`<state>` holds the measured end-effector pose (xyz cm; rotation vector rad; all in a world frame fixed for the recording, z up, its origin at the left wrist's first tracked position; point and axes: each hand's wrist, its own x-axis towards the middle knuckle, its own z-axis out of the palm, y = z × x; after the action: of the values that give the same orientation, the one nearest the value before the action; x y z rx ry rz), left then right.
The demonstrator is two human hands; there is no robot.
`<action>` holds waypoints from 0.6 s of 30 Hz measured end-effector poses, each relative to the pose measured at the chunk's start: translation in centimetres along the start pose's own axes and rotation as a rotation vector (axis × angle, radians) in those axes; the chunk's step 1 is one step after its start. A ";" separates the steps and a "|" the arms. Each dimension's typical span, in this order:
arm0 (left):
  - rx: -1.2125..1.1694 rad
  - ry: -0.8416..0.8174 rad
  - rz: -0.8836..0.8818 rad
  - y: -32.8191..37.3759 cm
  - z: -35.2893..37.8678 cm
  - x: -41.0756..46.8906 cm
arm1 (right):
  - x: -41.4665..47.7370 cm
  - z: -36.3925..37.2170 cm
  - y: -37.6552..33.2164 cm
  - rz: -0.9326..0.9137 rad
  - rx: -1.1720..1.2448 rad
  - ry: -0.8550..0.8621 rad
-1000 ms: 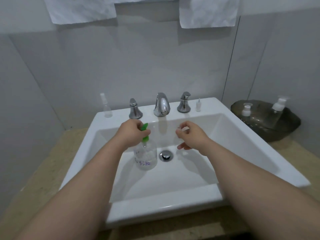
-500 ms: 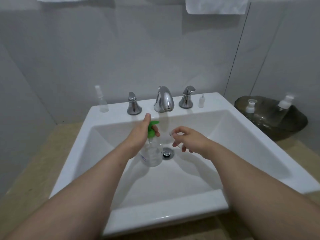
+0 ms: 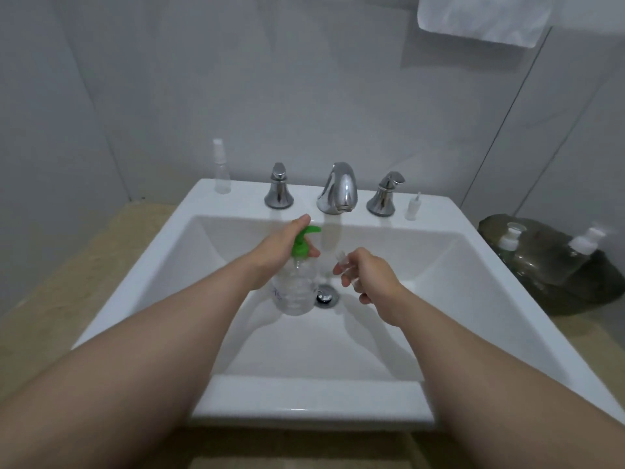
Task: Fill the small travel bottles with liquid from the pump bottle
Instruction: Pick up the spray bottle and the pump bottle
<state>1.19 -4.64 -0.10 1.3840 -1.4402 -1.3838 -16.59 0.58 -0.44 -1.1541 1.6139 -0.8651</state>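
Pump bottle [image 3: 297, 287]: clear, with a green pump head [image 3: 303, 243]. It is upright inside the sink, its base just left of the drain [image 3: 326, 296]. Blurred writing shows low on its side.
Left hand [image 3: 279, 252]: wrapped around the pump bottle's neck just under the green head, with fingers curled to the front. One digit sticks up straight behind the pump head, and its tip is level with the back edge of the basin.
Small travel bottle [image 3: 342, 265]: clear and tiny, tilted, with its open end toward the pump spout but apart from it. It is over the basin, just above and right of the drain.
Right hand [image 3: 370, 275]: narrowly closed, pinching the small travel bottle between thumb and fingertips. The other fingers are curled under the palm.
Sink [image 3: 449, 286]: white and rectangular, set on a beige counter [image 3: 61, 282].
Faucet [image 3: 338, 187]: chrome, at the centre of the back rim, with a chrome handle on each side.
Slim clear bottle [image 3: 221, 172]: upright on the back-left corner of the rim, with a pale cap.
White nozzle piece [image 3: 413, 207]: upright on the rim, just right of the right handle.
Dark bag [image 3: 548, 275]: on the counter right of the sink, with two white-capped bottles showing at its top.
Towel [image 3: 480, 18]: white, hanging on the wall at upper right.
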 end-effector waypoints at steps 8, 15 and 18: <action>0.041 -0.048 -0.061 0.1 -0.7 0.6 | 0.6 0.5 0.2 -0.009 -0.038 -0.051; 0.037 -0.070 -0.044 -0.7 -0.5 1.2 | 0.6 0.8 0.4 0.005 -0.041 -0.079; 0.058 -0.072 -0.032 -0.8 -0.7 1.3 | 0.6 0.7 0.1 -0.012 -0.042 -0.073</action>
<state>1.76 -5.93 -1.01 1.4117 -1.5221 -1.4358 -16.01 0.03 -0.93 -1.2126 1.5738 -0.7911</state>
